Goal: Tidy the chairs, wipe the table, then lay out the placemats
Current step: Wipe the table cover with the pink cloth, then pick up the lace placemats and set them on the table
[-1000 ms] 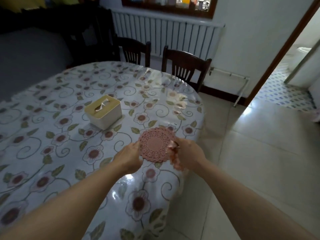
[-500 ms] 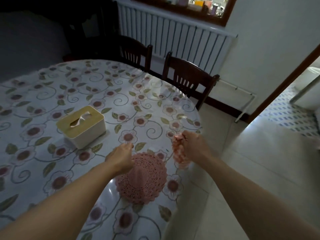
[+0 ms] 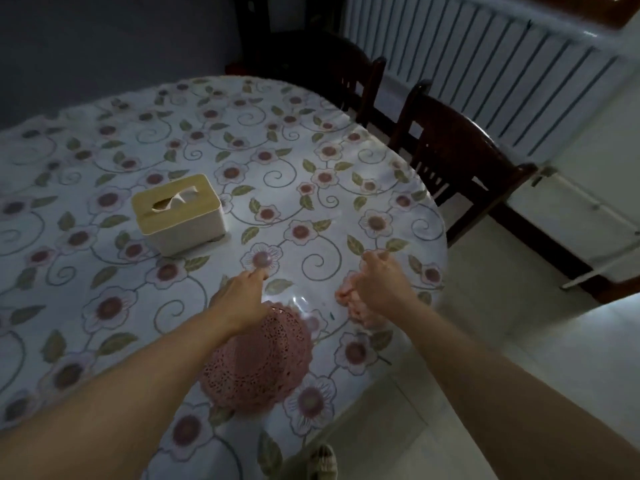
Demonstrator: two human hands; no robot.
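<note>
left hand (image 3: 242, 299) open above the laid lace placemat (image 3: 258, 362); right hand (image 3: 379, 285) fingers clutch bunched spare placemats (image 3: 353, 306), which could slip off the bench (image 3: 311, 161) edge.

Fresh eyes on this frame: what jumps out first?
The flowered tablecloth fills most of the view, with a pink lace placemat lying flat near the close edge, partly under the left hand. The right hand holds a bunch of more pink placemats above the table's right edge. A tissue box sits mid-table, and two dark chairs stand at the far side.
</note>
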